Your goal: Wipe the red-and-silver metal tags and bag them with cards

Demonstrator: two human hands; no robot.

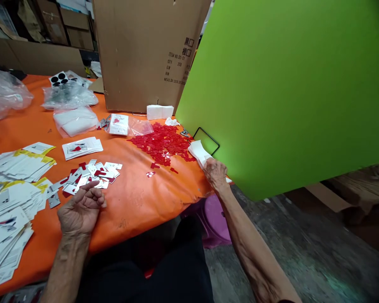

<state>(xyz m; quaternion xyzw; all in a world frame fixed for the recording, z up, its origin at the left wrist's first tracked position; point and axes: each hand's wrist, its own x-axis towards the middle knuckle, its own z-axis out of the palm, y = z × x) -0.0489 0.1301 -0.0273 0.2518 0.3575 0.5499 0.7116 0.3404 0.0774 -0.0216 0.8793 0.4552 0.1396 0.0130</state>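
My left hand rests palm up at the table's front left, fingers loosely curled and apart, with nothing visible in it. Just beyond it lies a loose pile of small silver-and-white flat pieces, some with red parts. My right hand is at the table's right edge, its fingers closed on the near end of a stack of white paper slips. The fingertips there are partly hidden. A heap of red flat pieces spreads to the left of these slips.
Printed cards cover the table's left side; a smaller card stack lies nearer the middle. Plastic bags sit behind. A cardboard box stands at the back, a large green panel on the right. A purple stool is below.
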